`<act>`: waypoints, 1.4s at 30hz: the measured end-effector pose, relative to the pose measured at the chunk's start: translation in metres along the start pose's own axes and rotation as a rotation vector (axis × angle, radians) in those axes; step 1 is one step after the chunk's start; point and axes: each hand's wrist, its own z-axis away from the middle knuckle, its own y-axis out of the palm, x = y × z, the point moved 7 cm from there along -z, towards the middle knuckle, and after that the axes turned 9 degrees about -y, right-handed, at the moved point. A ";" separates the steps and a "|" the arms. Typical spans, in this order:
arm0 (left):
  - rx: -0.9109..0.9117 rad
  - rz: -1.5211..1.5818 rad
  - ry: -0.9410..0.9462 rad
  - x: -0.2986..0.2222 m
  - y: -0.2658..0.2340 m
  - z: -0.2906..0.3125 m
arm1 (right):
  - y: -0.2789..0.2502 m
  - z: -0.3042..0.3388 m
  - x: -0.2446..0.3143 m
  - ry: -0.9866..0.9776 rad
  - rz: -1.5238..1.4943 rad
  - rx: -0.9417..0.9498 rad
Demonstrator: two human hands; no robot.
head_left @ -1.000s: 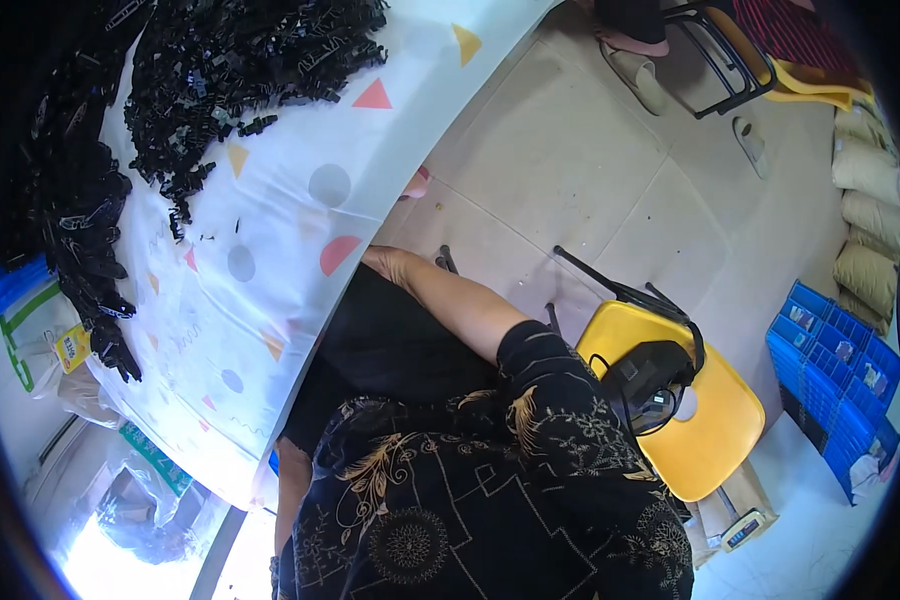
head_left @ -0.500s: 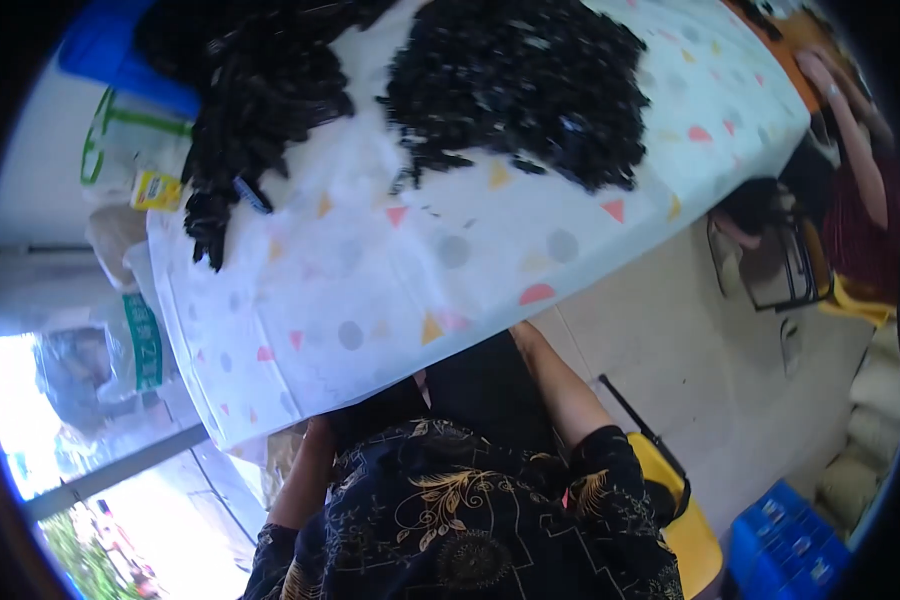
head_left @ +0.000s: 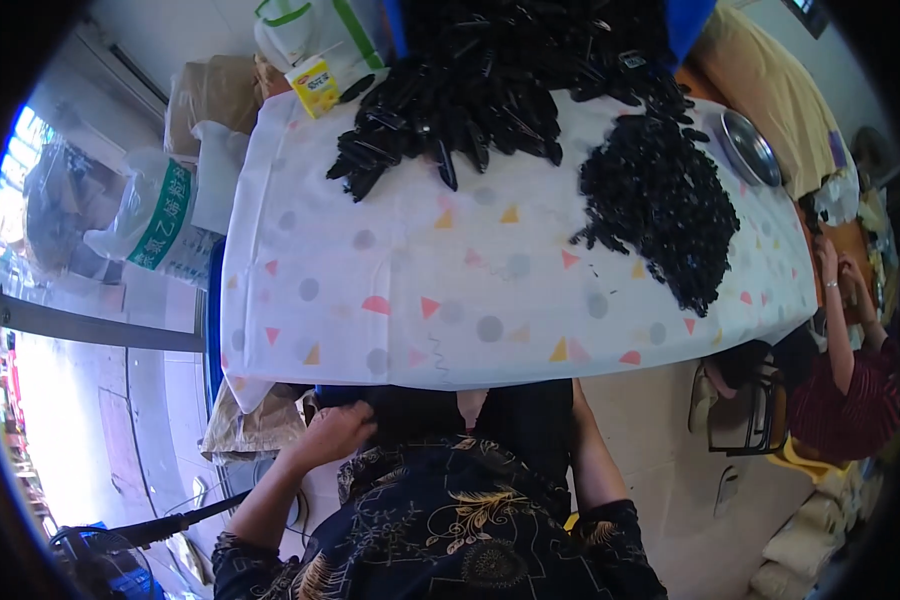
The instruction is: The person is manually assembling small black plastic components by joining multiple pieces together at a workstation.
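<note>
My left hand [head_left: 340, 432] is over my lap just below the table's near edge, its fingers curled in; nothing shows in it. My right forearm [head_left: 598, 462] runs up along my right thigh, and the hand itself is hidden under the table's edge. Neither hand touches what lies on the table. A heap of long, shiny, pointed black pieces [head_left: 470, 110] spreads over the far part of the patterned white tablecloth [head_left: 410, 290]. To its right lies a pile of much smaller black pieces [head_left: 660, 205]. I cannot make out their exact kind.
A yellow packet [head_left: 315, 88] stands at the far left, near a white bag with green trim [head_left: 360, 35]. Behind the small pile is a round metal dish [head_left: 750, 148]. Plastic bags [head_left: 150, 215] hang left of the table. A seated co-worker [head_left: 840, 410] is at the right.
The view has turned and shifted, so the whole table, the metal dish and more of the room show. My left hand has come out from below the table edge into view.
</note>
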 end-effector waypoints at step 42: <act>0.528 1.614 0.319 -0.180 -0.062 -0.121 | 0.216 0.051 0.306 -1.234 1.026 0.187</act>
